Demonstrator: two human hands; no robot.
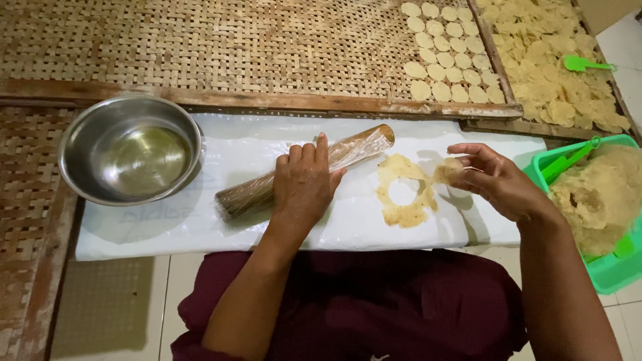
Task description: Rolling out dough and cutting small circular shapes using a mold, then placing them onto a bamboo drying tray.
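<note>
Resting on the wrapped rolling pin [304, 172] — left hand [303, 182]; thin dough scrap [404, 192] ring-shaped.

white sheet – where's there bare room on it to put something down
Free: the white sheet along its near edge below the steel bowl, and the strip between bowl and rolling pin. Crowded: the middle and right, with the left hand on the pin, the cut dough sheet and the right hand pinching a dough round.
</note>
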